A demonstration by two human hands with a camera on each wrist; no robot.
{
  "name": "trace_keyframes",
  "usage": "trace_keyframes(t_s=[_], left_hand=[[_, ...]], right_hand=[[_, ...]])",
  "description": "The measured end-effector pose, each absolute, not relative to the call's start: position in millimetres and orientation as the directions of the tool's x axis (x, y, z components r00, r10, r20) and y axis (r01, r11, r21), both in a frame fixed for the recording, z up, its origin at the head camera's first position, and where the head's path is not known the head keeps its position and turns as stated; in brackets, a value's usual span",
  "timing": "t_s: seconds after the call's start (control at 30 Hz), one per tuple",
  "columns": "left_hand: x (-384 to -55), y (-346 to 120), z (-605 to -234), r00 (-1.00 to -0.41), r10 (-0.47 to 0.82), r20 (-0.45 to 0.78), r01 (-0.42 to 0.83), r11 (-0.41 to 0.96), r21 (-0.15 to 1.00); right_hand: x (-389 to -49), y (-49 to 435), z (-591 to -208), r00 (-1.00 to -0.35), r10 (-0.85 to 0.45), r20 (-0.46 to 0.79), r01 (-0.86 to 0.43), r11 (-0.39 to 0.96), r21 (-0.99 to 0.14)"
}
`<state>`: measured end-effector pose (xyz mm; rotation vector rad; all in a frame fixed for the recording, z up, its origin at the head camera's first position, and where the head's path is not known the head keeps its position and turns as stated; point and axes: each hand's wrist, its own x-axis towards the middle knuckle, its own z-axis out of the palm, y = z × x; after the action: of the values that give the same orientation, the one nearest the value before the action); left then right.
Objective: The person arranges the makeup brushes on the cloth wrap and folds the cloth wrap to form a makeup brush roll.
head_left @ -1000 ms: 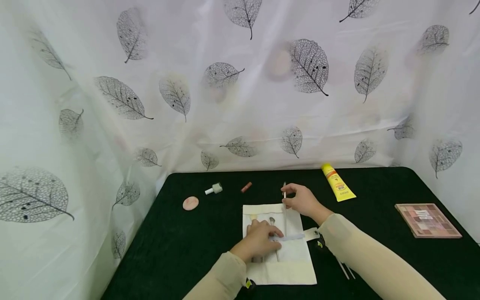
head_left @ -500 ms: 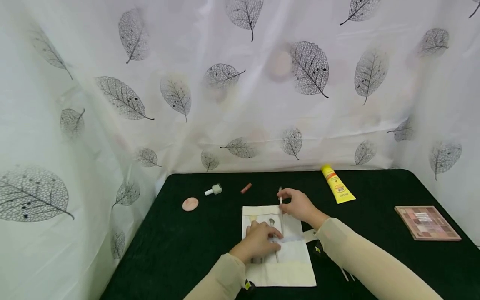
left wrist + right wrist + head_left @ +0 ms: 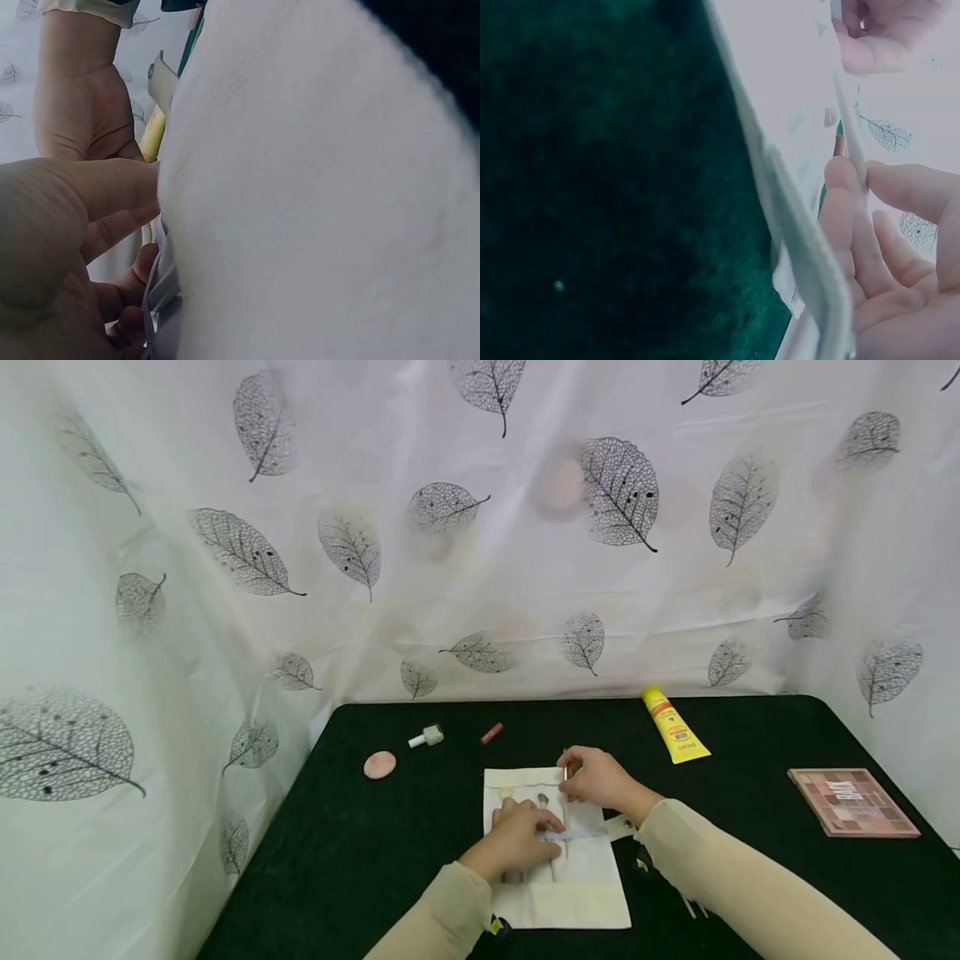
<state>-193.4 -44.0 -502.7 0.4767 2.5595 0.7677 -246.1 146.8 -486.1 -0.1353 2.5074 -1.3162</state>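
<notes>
A cream fabric brush roll (image 3: 588,906) lies unfolded on the dark green table, with several makeup brushes tucked in it. My left hand (image 3: 517,839) rests on its middle, fingers spread, thumb and forefinger at the pale band (image 3: 588,833) that crosses it. At the far edge my right hand (image 3: 596,778) pinches a slim makeup brush (image 3: 566,818) between thumb and fingertips. That brush points toward me, its lower end reaching past the band. In the right wrist view its pale tapered handle (image 3: 855,139) shows between thumb and forefinger. A brush head (image 3: 543,799) shows beyond my left fingers.
A yellow tube (image 3: 677,727) lies back right, a makeup palette (image 3: 853,802) far right. Back left are a reddish-brown stick (image 3: 491,733), a small white-capped bottle (image 3: 427,736) and a round pink disc (image 3: 379,765). Thin pale sticks (image 3: 688,906) lie by my right forearm.
My right hand has moved toward me with the brush, whose lower end has slid farther down past the band. The left hand stays in place on the roll.
</notes>
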Motion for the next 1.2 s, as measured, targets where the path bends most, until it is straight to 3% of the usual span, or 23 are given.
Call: trace_keyframes(t_s=[0.47, 0.87, 1.2], left_hand=[[-195, -43, -501, -0.855, 0.419, -0.305, 0.178, 0.791, 0.586], [-193, -43, -500, -0.86, 0.416, -0.296, 0.174, 0.784, 0.596], [-194, -43, -500, -0.856, 0.415, -0.308, 0.16, 0.78, 0.605]], right_hand=[[-235, 149, -492, -0.91, -0.328, -0.254, -0.014, 0.636, -0.772], [-224, 145, -489, -0.884, -0.424, -0.199, -0.177, 0.696, -0.696], [-219, 143, -486, -0.855, -0.461, -0.237, -0.187, 0.701, -0.689]])
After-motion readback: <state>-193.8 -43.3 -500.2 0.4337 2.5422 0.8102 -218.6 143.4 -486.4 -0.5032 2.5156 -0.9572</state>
